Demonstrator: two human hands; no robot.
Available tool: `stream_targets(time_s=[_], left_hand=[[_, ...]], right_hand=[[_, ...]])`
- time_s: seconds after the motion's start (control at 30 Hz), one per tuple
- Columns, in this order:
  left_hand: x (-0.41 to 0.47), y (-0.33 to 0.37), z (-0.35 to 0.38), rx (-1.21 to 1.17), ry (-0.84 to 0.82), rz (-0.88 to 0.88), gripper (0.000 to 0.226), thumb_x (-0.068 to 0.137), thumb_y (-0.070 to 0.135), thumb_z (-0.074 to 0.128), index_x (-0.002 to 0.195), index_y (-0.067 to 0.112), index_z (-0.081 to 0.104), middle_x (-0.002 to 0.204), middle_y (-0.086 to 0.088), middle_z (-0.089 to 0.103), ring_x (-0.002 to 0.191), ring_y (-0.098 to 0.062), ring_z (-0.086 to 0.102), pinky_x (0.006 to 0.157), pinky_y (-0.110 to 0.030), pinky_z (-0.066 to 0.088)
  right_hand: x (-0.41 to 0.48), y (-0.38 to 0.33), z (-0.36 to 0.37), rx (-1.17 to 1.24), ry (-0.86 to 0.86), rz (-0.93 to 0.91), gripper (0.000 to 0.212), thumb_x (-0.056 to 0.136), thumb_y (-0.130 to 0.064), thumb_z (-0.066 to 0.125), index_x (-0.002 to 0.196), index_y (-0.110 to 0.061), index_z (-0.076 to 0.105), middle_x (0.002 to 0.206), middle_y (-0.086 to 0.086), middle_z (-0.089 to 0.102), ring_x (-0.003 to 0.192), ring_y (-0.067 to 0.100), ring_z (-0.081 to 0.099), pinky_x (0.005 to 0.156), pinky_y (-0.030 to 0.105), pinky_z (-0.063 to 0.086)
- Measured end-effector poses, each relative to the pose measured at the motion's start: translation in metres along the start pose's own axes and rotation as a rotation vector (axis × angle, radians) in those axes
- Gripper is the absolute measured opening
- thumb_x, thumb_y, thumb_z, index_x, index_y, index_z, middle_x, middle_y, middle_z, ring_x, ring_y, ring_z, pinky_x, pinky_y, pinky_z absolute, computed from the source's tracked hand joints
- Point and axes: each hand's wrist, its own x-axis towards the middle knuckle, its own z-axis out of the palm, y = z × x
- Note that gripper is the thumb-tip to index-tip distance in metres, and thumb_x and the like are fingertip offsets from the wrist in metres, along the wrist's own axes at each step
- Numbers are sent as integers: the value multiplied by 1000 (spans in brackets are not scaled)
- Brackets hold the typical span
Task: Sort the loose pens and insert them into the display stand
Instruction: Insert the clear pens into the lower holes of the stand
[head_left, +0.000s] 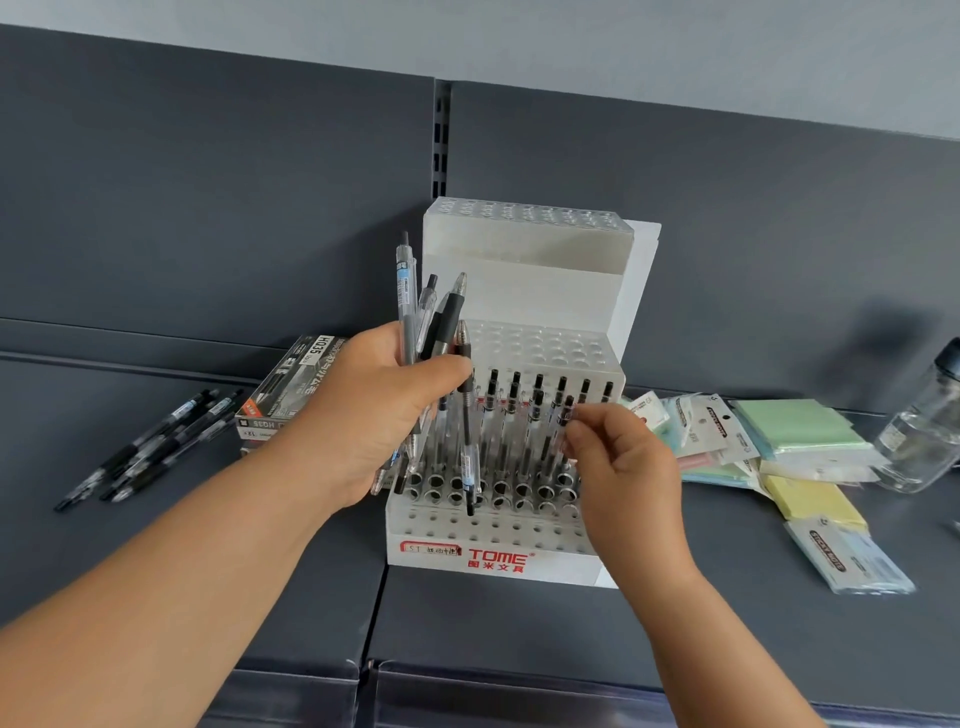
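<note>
The right hand (623, 467) pinches one pen (563, 422) near its clip, its tip below in the stand (493, 556). The left hand (374, 415) grips a bundle of pens (431, 317) fanning above the fist (light, stiff, slick, likely to slide); hold barrels high.

The display stand (498, 558) shows "TOME" in red capitals on its white front edge, with red Chinese characters beneath. A red-framed label beside it is too blurred to read. The pen box (298, 379) reads "HQ35" on its top and side. A packet (847, 564) says "STICKY NOTE".
</note>
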Motion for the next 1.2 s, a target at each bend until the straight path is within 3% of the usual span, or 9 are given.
stream_targets(time_s=[0.17, 0.27, 0.33, 0.43, 0.5, 0.6, 0.8, 1.0, 1.2], left_hand=[[-3, 3, 2, -20, -1, -19, 18, 86, 7, 63, 73, 20, 61, 47, 16, 53, 44, 1, 48, 48, -17, 38], [-4, 5, 4, -31, 3, -35, 18, 86, 7, 63, 73, 19, 60, 45, 15, 53, 41, 2, 48, 43, -14, 37], [-3, 6, 5, -56, 15, -61, 15, 86, 8, 63, 74, 18, 61, 45, 13, 52, 39, 0, 46, 42, -16, 36], [-1, 10, 8, -216, 56, -134, 2, 86, 8, 62, 87, 9, 64, 52, 2, 50, 35, -3, 42, 35, -15, 35], [2, 10, 9, -325, 77, -158, 13, 86, 9, 63, 98, 6, 64, 70, -12, 50, 39, -6, 41, 33, -16, 33], [4, 10, 11, -372, 78, -141, 5, 85, 11, 65, 90, 9, 65, 90, -14, 55, 48, -9, 42, 35, -18, 35], [3, 15, 15, -404, 82, -115, 6, 86, 10, 64, 84, 16, 64, 83, -6, 67, 50, -8, 42, 38, -15, 37], [1, 7, 24, -139, 9, -46, 13, 83, 8, 66, 80, 21, 65, 65, 6, 61, 52, -5, 50, 53, -23, 40], [-3, 4, 31, -30, -129, 14, 14, 84, 6, 65, 81, 19, 62, 51, 12, 55, 52, -5, 49, 56, -22, 40]], right_hand=[[2, -8, -1, -104, -17, -10, 21, 94, -18, 57, 85, -37, 61, 65, -9, 63, 59, 9, 55, 59, 23, 48], [-4, -18, -4, -175, 51, -75, 10, 91, -23, 61, 98, -30, 62, 82, -14, 61, 66, 5, 55, 62, 22, 45], [-11, -28, -6, -147, 92, -175, 9, 89, -22, 63, 93, -30, 60, 87, -14, 60, 73, 4, 56, 63, 19, 47], [-19, -41, -4, 8, -91, -142, 8, 88, -22, 64, 89, -30, 62, 78, -12, 64, 71, 1, 59, 62, 12, 46], [-23, -44, 0, 107, -275, -23, 9, 89, -20, 63, 95, -27, 62, 82, -8, 66, 73, 3, 62, 66, 17, 51], [-21, -44, -2, 224, -312, 79, 13, 90, -6, 61, 89, -19, 64, 75, 1, 67, 68, 14, 64, 67, 24, 55], [-6, -39, -26, 303, -206, 113, 17, 87, 0, 62, 86, -15, 70, 65, -6, 62, 60, 8, 53, 60, 19, 48], [3, -42, -40, 931, -149, 308, 11, 69, -6, 62, 80, -10, 62, 69, 3, 59, 61, 11, 59, 60, 20, 53], [8, -37, -47, 910, -44, 379, 15, 85, -3, 58, 74, -13, 59, 64, 2, 57, 57, 11, 53, 55, 19, 50]])
